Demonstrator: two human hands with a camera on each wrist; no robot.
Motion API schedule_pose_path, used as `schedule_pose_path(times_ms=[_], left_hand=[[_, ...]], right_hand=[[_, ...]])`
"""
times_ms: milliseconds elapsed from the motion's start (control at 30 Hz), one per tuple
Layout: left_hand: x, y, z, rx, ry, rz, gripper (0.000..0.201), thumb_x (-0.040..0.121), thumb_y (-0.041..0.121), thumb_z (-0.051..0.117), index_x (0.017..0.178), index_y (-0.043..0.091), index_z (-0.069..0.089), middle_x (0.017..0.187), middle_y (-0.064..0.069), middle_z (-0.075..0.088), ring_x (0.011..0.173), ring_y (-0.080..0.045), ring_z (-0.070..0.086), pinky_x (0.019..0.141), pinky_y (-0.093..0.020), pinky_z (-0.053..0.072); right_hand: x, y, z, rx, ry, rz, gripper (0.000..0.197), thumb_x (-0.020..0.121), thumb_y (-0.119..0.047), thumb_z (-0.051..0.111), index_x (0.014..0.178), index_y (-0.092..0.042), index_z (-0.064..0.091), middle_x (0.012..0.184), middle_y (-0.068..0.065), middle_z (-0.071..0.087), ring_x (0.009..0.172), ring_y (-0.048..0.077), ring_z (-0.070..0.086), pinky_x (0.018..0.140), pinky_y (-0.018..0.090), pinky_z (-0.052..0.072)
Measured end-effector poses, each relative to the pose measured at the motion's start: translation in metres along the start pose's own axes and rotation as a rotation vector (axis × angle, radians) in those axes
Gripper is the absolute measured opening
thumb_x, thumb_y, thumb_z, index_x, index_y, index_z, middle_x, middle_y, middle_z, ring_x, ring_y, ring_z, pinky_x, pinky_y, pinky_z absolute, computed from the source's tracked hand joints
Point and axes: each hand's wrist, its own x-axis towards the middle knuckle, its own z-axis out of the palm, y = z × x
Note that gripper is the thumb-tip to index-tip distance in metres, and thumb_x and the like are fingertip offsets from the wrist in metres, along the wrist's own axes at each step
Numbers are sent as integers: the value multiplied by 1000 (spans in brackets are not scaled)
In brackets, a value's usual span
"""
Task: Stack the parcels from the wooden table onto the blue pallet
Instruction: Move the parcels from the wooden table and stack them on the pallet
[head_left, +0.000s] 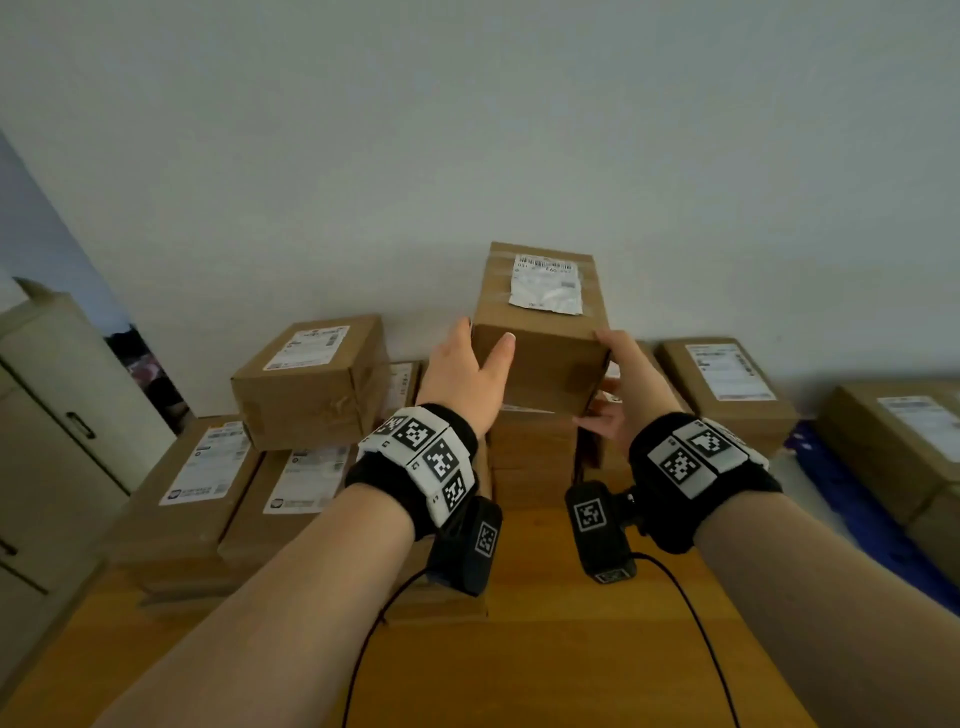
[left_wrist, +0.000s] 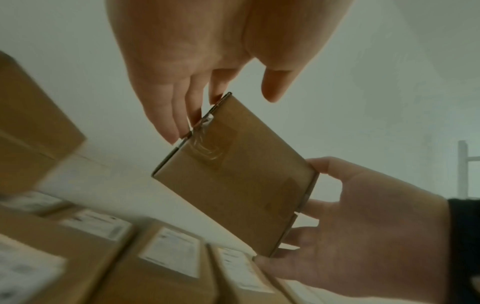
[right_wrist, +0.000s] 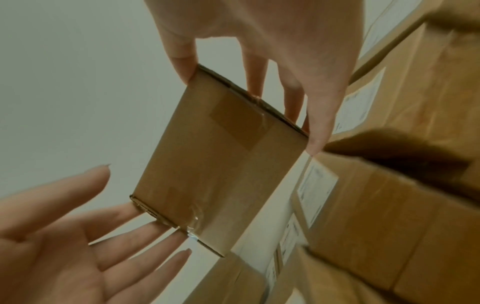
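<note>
The small parcel (head_left: 540, 332) is lifted above the other parcels (head_left: 311, 379) on the wooden tabletop (head_left: 545, 623), held between two hands. The left hand (head_left: 467, 371) lies spread against its left side, the fingers almost straight. The right hand (head_left: 631, 387) presses the right side, thumb on the top edge and fingers underneath. I think the grip is only by pressure, so both palms should push evenly and the box should stay level. The blue pallet (head_left: 831, 483) is at the right, low; the turn there should be slow, clear of the neighbouring stack.
</note>
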Motion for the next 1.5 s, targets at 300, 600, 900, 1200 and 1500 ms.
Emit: schedule_pose_path(times_ms=[300,600,900,1200,1500], left_hand=[[-77,111,162,-59,-55,-15,63,93,54,34,142,15,31,144,-2,40,132,-20,39,105,-33,33],[-119,190,255,-13,-156,-7,54,94,43,43,139,14,37,134,-5,50,118,-22,52,99,-37,44],[-152,226,327,-149,-316,64,39,95,36,46,124,11,49,120,-2,55,103,-10,49,85,-21,36],[-179,294,410,-116,-376,156,40,97,37,39,124,10,52,111,1,55,101,-10,50,84,-21,35],[-219,355,529,37,-345,-17,33,101,24,31,121,11,53,111,-6,60,99,-19,56,81,-21,36]], right_hand=[[-17,-36,-215,-48,8,-57,24,84,-33,64,105,-26,53,117,4,54,114,28,50,98,50,44],[-49,-58,-353,-32,85,-51,45,68,-48,70,107,-28,59,120,6,58,109,26,56,85,41,51],[-75,-63,-444,7,287,-74,33,85,-38,66,110,-19,56,110,2,58,98,22,58,87,45,53],[-73,-91,-558,179,315,-31,47,72,-35,77,113,-20,59,118,7,58,110,30,56,80,43,54],[-46,-113,-696,23,236,95,26,81,-31,69,104,-23,59,110,1,60,100,22,59,80,37,53]])
